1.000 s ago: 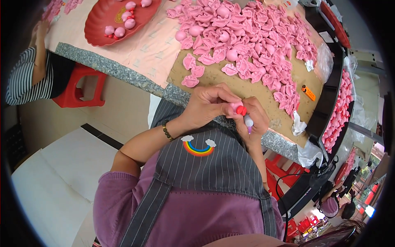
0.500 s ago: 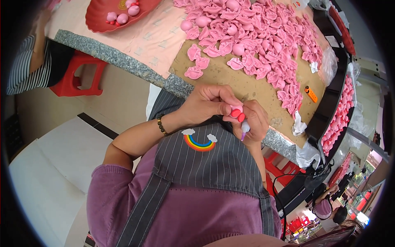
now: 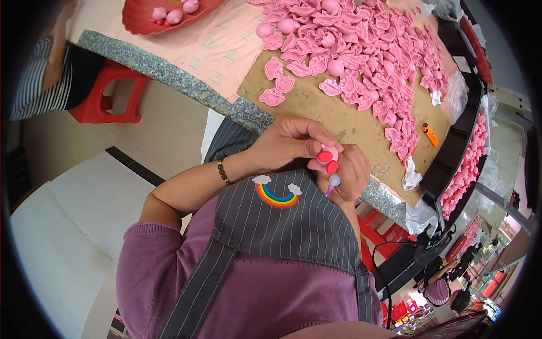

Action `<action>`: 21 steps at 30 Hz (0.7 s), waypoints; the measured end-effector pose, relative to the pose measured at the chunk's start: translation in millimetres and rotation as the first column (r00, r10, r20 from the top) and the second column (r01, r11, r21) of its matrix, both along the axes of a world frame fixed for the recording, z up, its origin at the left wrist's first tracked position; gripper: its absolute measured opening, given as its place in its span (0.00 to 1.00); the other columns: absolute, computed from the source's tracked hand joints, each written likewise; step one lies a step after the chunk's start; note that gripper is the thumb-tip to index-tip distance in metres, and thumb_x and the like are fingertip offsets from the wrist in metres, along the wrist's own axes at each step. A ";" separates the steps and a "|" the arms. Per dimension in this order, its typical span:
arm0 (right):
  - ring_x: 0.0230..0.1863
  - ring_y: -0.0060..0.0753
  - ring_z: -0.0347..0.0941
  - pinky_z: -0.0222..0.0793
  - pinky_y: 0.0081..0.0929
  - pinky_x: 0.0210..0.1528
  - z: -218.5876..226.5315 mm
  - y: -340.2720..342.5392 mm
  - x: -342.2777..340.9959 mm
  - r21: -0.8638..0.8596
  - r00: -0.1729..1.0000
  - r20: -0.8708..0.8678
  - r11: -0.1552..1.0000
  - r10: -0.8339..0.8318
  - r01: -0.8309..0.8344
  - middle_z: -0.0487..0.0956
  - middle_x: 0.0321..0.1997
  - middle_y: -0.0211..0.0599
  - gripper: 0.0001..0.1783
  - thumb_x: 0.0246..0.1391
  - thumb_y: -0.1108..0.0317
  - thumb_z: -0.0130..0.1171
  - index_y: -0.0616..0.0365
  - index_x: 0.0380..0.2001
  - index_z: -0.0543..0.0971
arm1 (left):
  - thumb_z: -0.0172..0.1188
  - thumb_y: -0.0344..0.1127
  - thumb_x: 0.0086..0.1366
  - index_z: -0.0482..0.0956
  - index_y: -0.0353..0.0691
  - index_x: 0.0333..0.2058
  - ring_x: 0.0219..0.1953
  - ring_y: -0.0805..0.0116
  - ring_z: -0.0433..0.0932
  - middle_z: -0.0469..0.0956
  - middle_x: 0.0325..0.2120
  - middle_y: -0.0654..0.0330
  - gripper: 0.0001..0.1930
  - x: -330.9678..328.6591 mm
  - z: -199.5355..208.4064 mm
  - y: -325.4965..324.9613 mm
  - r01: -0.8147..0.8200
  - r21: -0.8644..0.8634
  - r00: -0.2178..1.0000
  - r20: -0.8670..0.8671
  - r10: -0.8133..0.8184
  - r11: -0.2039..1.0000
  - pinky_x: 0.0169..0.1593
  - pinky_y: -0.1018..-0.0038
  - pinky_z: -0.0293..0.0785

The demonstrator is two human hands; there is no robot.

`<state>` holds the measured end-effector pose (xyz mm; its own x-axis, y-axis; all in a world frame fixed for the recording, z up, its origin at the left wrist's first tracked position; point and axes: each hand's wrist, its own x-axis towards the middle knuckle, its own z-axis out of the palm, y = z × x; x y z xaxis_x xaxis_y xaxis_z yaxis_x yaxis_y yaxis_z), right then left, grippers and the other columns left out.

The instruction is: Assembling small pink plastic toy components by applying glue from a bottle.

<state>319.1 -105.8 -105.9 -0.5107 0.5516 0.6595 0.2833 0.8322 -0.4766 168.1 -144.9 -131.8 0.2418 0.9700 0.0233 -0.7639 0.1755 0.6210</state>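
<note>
In front of my apron, my left hand (image 3: 291, 141) pinches a small pink rubber toy (image 3: 327, 151) between thumb and fingers. Two red oval pieces, like feet, sit side by side on the toy and face up toward me. My right hand (image 3: 353, 172) closes round the toy's other side, its fingertips touching it. Tucked in that same hand is a small whitish dropper bottle (image 3: 334, 180) with a purple tip pointing down. The right hand's lower fingers are partly hidden. Beyond both hands, a heap of hollow pink moulded pieces (image 3: 361, 68) covers much of the brown board.
At the far left, a red tray (image 3: 138, 25) holds several pink toys. An orange lighter (image 3: 430, 134) and crumpled white tissue (image 3: 411, 174) lie on the right. A black conveyor (image 3: 464, 147) carries rows of pink pieces. Another person's striped clothing (image 3: 34, 85) shows beside a red stool (image 3: 110, 93).
The toy has tilted between my fingers, so both red pieces show more fully. The bottle's purple tip has swung slightly left. The table has shifted a little upward and rightward in view.
</note>
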 end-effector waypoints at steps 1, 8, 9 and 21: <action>0.14 0.36 0.65 0.58 0.25 0.16 -0.2 -0.5 -0.2 0.015 1.000 0.002 1.000 0.006 -0.006 0.68 0.16 0.39 0.22 0.38 0.57 0.68 0.68 0.21 0.72 | 0.56 0.33 0.60 0.76 0.34 0.35 0.40 0.69 0.74 0.75 0.37 0.53 0.08 -0.2 -1.3 -0.8 -0.003 -0.002 1.000 0.000 0.003 1.000 0.45 0.75 0.70; 0.14 0.35 0.64 0.57 0.24 0.15 -2.0 -2.9 -1.8 0.015 1.000 -0.011 1.000 0.000 0.000 0.68 0.15 0.39 0.21 0.38 0.58 0.68 0.68 0.19 0.72 | 0.56 0.32 0.60 0.76 0.34 0.33 0.36 0.71 0.74 0.75 0.33 0.55 0.07 0.4 -2.7 0.7 -0.019 0.045 1.000 0.023 0.018 0.999 0.42 0.76 0.70; 0.14 0.35 0.64 0.57 0.24 0.15 -2.6 -2.9 -1.9 0.016 1.000 -0.012 1.000 0.001 -0.001 0.68 0.15 0.39 0.21 0.38 0.58 0.68 0.68 0.19 0.72 | 0.55 0.32 0.60 0.76 0.34 0.32 0.36 0.72 0.74 0.75 0.32 0.55 0.07 0.4 -2.0 0.8 -0.020 0.036 1.000 0.012 0.019 0.999 0.41 0.76 0.70; 0.13 0.35 0.63 0.55 0.25 0.15 4.5 -1.3 -4.8 -0.004 0.998 -0.052 1.000 0.020 -0.020 0.66 0.13 0.39 0.19 0.40 0.62 0.67 0.65 0.15 0.69 | 0.55 0.31 0.60 0.75 0.33 0.30 0.35 0.72 0.73 0.75 0.31 0.55 0.06 5.4 -0.1 2.0 -0.052 0.033 0.999 0.010 0.051 0.998 0.40 0.77 0.68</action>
